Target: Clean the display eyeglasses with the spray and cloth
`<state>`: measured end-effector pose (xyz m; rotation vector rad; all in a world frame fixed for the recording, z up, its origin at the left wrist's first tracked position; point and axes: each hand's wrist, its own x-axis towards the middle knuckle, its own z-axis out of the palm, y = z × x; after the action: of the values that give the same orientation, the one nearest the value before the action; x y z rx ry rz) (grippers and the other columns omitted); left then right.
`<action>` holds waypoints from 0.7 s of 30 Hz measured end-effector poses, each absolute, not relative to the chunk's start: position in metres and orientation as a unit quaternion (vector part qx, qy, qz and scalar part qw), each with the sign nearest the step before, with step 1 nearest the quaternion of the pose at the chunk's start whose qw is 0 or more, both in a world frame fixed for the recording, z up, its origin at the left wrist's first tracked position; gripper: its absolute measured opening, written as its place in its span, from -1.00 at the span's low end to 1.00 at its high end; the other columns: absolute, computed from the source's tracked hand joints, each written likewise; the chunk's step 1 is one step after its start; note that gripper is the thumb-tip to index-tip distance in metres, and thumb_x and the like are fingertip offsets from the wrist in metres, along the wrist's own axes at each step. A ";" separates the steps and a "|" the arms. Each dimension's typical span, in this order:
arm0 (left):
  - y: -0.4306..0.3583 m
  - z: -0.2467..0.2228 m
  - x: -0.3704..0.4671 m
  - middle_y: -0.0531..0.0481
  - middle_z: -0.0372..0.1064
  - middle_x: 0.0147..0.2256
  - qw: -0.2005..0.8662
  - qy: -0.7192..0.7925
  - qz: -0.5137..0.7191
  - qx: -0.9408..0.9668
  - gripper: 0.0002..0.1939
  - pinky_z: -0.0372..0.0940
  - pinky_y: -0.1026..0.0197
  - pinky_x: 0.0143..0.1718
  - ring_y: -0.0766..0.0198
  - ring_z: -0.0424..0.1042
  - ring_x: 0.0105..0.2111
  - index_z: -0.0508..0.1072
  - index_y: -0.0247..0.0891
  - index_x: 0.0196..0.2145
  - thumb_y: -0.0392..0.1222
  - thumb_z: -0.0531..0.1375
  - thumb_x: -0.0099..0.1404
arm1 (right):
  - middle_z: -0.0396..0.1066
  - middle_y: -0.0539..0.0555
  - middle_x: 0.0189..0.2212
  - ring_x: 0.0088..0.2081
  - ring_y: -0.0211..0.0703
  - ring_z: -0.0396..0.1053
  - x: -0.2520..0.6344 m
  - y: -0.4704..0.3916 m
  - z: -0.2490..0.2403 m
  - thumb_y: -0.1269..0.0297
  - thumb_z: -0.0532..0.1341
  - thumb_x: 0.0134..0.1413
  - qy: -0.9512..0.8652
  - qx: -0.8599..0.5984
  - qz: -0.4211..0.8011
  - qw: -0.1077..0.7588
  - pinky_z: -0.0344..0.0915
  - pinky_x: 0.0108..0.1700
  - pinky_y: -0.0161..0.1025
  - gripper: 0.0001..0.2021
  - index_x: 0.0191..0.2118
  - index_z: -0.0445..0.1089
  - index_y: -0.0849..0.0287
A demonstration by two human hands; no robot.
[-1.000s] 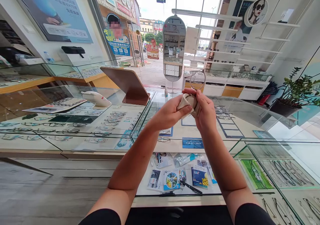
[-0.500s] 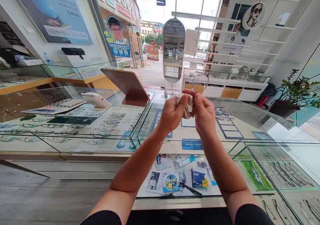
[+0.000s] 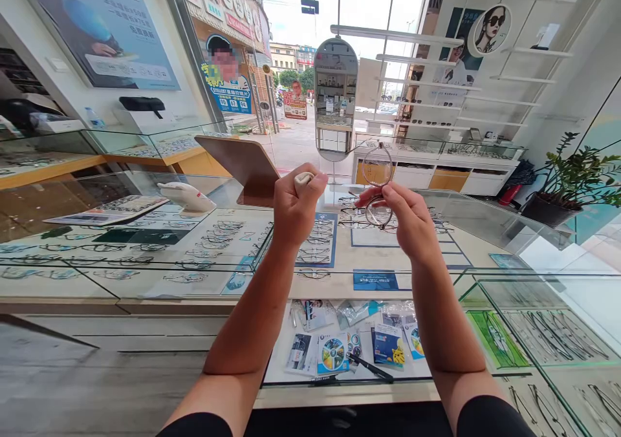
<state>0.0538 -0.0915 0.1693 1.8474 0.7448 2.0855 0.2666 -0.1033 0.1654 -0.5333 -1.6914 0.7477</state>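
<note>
My right hand (image 3: 412, 217) pinches a pair of round, thin-framed eyeglasses (image 3: 377, 184) near the bridge, holding them on end with one lens above the other. A little to the left, my left hand (image 3: 295, 204) is closed around a bunched cream cleaning cloth (image 3: 303, 180), of which only a small part shows between thumb and fingers. The two hands are apart, and the cloth does not touch the glasses. Both are raised over a glass display counter (image 3: 339, 273).
Spectacle frames (image 3: 220, 236) lie in rows inside the counter. A tilted brown tabletop mirror (image 3: 237, 162) and a white hand-shaped model (image 3: 187, 198) stand on the left. Leaflets (image 3: 332, 353) and a black pen (image 3: 371, 367) lie nearer me. A potted plant (image 3: 557, 191) stands at the right.
My left hand has drawn away to the left with the cloth, off the glasses. My right hand has shifted slightly right and lower, and both lenses now show.
</note>
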 end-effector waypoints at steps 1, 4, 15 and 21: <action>-0.094 0.170 0.054 0.13 0.04 -0.56 0.087 0.257 0.707 0.653 -0.48 0.06 0.20 -0.52 0.34 0.04 -0.55 0.28 -0.18 -0.53 0.08 0.34 0.48 | 0.70 0.06 -0.21 -0.10 -0.06 0.62 0.267 -0.104 0.165 0.05 0.14 0.54 -0.730 -0.232 0.305 0.566 0.45 0.05 -0.03 -0.62 -0.19 0.67 0.04; -0.101 0.174 0.052 0.03 0.36 -0.35 -0.072 0.251 0.670 0.695 -0.51 0.35 0.14 -0.30 0.25 0.36 -0.35 0.35 -0.17 -0.47 0.15 0.44 0.40 | 0.64 0.04 -0.28 -0.14 -0.06 0.55 0.269 -0.105 0.165 0.07 0.11 0.54 -0.753 -0.260 0.252 0.549 0.39 0.04 -0.04 -0.59 -0.26 0.65 0.05; -0.102 0.175 0.049 -0.13 0.65 0.10 -0.214 0.237 0.552 0.770 -0.37 0.46 -0.08 0.10 -0.03 0.60 0.07 0.54 -0.08 0.23 0.31 0.41 0.38 | 0.49 0.02 -0.37 -0.24 -0.09 0.41 0.281 -0.116 0.175 0.15 0.12 0.53 -0.809 -0.267 0.177 0.493 0.25 -0.13 -0.10 -0.63 -0.35 0.51 0.07; -0.100 0.172 0.053 -0.09 0.67 0.05 -0.241 0.226 0.572 0.751 -0.42 0.46 -0.09 0.08 0.00 0.61 0.03 0.56 -0.06 0.17 0.33 0.41 0.38 | 0.56 0.04 -0.31 -0.19 -0.06 0.48 0.285 -0.120 0.175 0.09 0.14 0.56 -0.809 -0.280 0.102 0.506 0.31 -0.10 -0.05 -0.65 -0.26 0.56 0.05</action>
<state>0.0528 -0.1002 0.1723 2.8055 0.8448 2.1396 0.2848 -0.1197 0.1752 -0.6751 -1.9522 0.2450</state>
